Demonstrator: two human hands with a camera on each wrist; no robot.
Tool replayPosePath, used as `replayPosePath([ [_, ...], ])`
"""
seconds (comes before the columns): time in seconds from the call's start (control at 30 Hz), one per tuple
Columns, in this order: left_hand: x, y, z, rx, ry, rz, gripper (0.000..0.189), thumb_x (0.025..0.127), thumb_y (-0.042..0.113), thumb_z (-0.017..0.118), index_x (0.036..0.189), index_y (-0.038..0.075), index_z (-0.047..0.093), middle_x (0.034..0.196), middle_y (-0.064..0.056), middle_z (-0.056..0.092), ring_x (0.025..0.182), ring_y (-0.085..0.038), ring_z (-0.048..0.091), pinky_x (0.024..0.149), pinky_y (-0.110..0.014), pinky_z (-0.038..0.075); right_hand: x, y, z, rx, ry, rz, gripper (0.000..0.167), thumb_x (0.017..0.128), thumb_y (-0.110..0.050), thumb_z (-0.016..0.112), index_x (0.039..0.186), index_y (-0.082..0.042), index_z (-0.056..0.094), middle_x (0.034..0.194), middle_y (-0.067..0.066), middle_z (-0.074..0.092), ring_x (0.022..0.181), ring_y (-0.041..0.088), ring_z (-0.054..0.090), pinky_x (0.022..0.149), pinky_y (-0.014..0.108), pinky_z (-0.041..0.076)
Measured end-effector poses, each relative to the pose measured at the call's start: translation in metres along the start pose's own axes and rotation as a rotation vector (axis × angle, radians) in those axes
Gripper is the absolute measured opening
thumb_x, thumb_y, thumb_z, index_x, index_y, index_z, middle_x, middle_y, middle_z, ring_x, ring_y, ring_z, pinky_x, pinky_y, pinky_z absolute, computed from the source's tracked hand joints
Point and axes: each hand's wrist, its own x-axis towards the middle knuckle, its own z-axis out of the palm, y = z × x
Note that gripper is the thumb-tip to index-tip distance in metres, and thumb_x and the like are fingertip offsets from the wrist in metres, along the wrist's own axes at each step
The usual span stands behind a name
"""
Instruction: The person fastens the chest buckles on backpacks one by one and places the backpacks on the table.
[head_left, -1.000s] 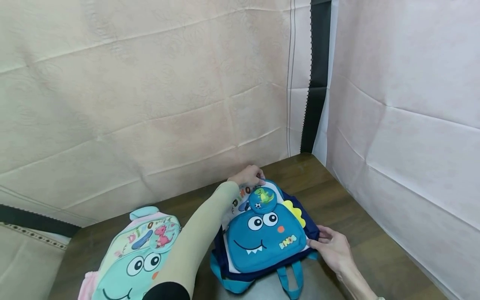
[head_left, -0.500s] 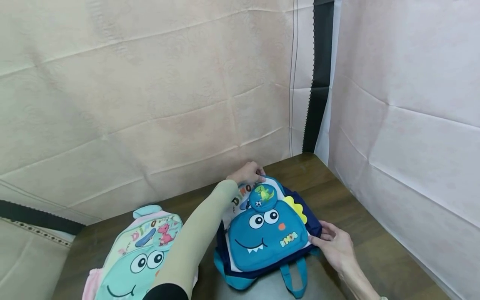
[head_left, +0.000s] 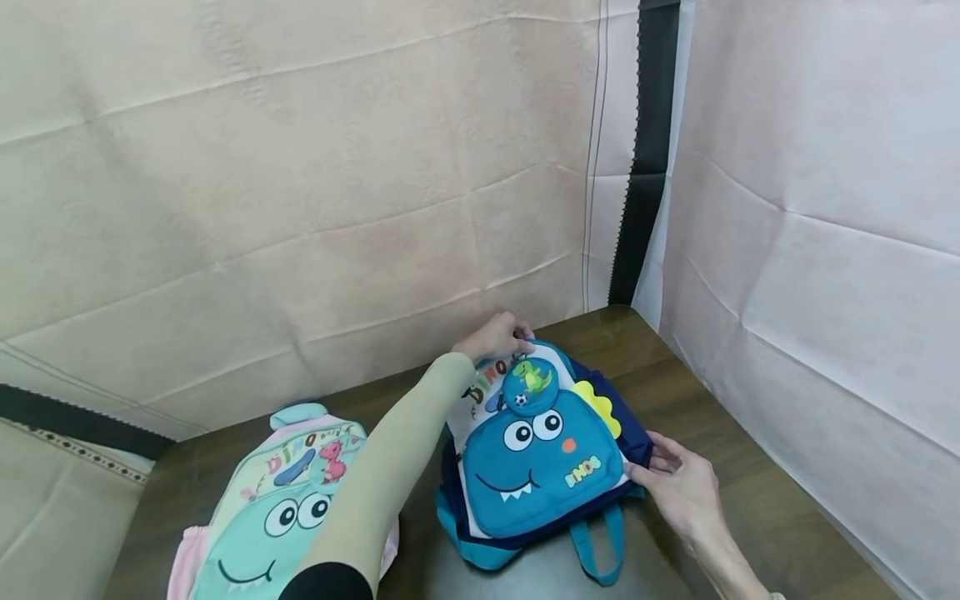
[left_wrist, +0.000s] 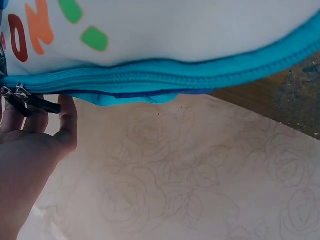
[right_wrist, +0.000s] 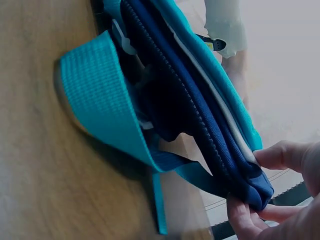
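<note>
Gripping with both hands, you hold the teal-and-navy fabric dinosaur backpack over the brown wood-grain table: left hand at its 11 o'clock edge, right hand at 3; a mint-and-pink fabric backpack lies at 9. In the left wrist view, your fingers show beside black zipper pulls, at 9 o'clock. In the right wrist view, thumb and fingers pinch the navy corner at 4 o'clock.

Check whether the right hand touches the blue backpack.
Touching. The right wrist view shows it plainly: the right hand pinches one corner of the blue backpack.
</note>
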Motion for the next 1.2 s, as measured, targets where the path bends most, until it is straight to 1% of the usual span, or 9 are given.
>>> replayPosePath([
  [0.2,0.001,0.003,-0.005,-0.002,0.010,0.052,0.022,0.107,0.027,0.073,0.122,0.012,0.078,0.113,-0.003,0.077,0.101,-0.019,0.069,0.093,-0.034,0.059,-0.003,-0.006,-0.007,0.002,0.037,-0.033,0.078,0.095,-0.030,0.085,0.160,-0.002,0.051,0.148,0.034,0.064,0.136,0.045,0.068,0.098,0.040,0.065],
  [0.3,0.001,0.006,-0.008,-0.010,0.007,0.061,0.023,0.107,0.027,0.073,0.122,0.012,0.078,0.112,-0.004,0.077,0.100,-0.019,0.069,0.090,-0.033,0.059,-0.005,-0.008,-0.010,0.002,0.055,-0.036,0.076,0.095,-0.029,0.086,0.159,-0.004,0.053,0.146,0.033,0.066,0.134,0.044,0.069,0.094,0.036,0.066],
  [0.43,0.001,0.009,-0.011,-0.033,0.015,0.069,0.023,0.106,0.027,0.073,0.122,0.011,0.078,0.112,-0.005,0.077,0.098,-0.019,0.070,0.087,-0.030,0.057,-0.007,-0.014,-0.016,0.006,0.072,-0.041,0.074,0.095,-0.029,0.085,0.158,-0.005,0.054,0.147,0.032,0.065,0.134,0.045,0.069,0.094,0.037,0.067],
  [0.53,0.001,0.012,-0.014,-0.058,0.030,0.065,0.023,0.105,0.027,0.074,0.121,0.012,0.079,0.112,-0.005,0.078,0.098,-0.019,0.070,0.086,-0.029,0.055,-0.009,-0.017,-0.020,0.000,0.086,-0.058,0.074,0.095,-0.029,0.086,0.159,-0.007,0.054,0.147,0.031,0.066,0.134,0.044,0.069,0.091,0.030,0.066],
  [0.63,0.001,0.016,-0.017,-0.075,0.049,0.058,0.023,0.105,0.028,0.075,0.121,0.012,0.078,0.111,-0.004,0.077,0.097,-0.019,0.070,0.084,-0.029,0.054,-0.011,-0.021,-0.024,-0.002,0.101,-0.078,0.074,0.094,-0.029,0.087,0.158,-0.008,0.055,0.147,0.029,0.067,0.134,0.041,0.070,0.083,0.016,0.061],
  [0.77,0.000,0.022,-0.023,-0.089,0.065,0.066,0.023,0.105,0.028,0.075,0.122,0.012,0.077,0.111,-0.005,0.077,0.096,-0.020,0.071,0.082,-0.029,0.055,-0.014,-0.027,-0.027,0.002,0.138,-0.099,0.074,0.093,-0.030,0.088,0.157,-0.009,0.057,0.146,0.029,0.067,0.132,0.041,0.071,0.076,0.005,0.052],
  [1.0,-0.006,0.030,-0.029,-0.106,0.105,0.077,0.019,0.104,0.027,0.076,0.118,0.013,0.078,0.108,-0.005,0.076,0.095,-0.020,0.071,0.082,-0.030,0.057,-0.020,-0.037,-0.031,0.009,0.198,-0.125,0.069,0.093,-0.024,0.088,0.155,-0.011,0.060,0.146,0.026,0.068,0.129,0.039,0.070,0.074,-0.001,0.047],
  [1.07,-0.007,0.033,-0.030,-0.132,0.114,0.076,0.017,0.104,0.026,0.077,0.116,0.013,0.078,0.106,-0.006,0.076,0.094,-0.020,0.071,0.082,-0.029,0.058,-0.022,-0.039,-0.034,0.008,0.209,-0.138,0.069,0.094,-0.023,0.087,0.155,-0.011,0.060,0.147,0.026,0.067,0.129,0.039,0.070,0.074,-0.002,0.046],
  [1.2,-0.008,0.037,-0.035,-0.203,0.124,0.082,0.015,0.104,0.026,0.077,0.113,0.014,0.078,0.106,-0.007,0.074,0.094,-0.022,0.070,0.079,-0.028,0.059,-0.025,-0.044,-0.038,0.002,0.256,-0.179,0.068,0.092,-0.021,0.088,0.154,-0.011,0.061,0.147,0.023,0.068,0.123,0.030,0.069,0.077,-0.006,0.042],
])
